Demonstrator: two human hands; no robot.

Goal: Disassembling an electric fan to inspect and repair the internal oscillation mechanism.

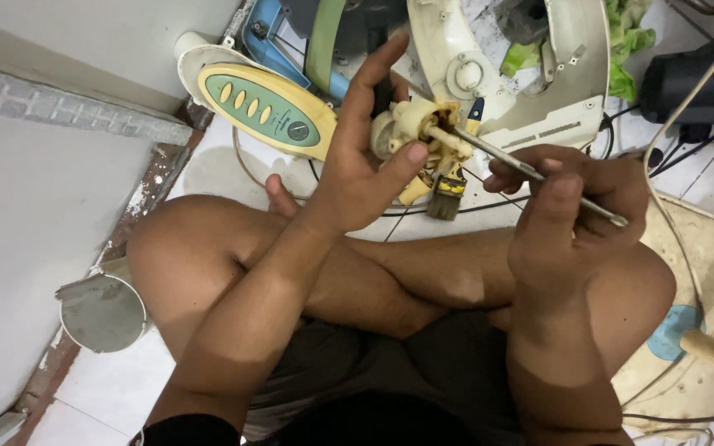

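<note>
My left hand (365,157) grips a small cream plastic part (413,128), thumb pressed on its front and fingers stretched up behind it. My right hand (576,211) pinches a thin metal rod-like tool (522,168) whose tip is pushed into the cream part. Both hands hover above my crossed bare legs (233,256). A small paintbrush (448,194) with dark bristles lies on the floor just below the part.
A yellow and green fan control housing (266,107) lies on the white floor tiles at the upper left. A cream fan base shell (539,74) lies upside down behind it, with green cloth (630,41). A metal cup (102,310) stands at left. Cables run at right.
</note>
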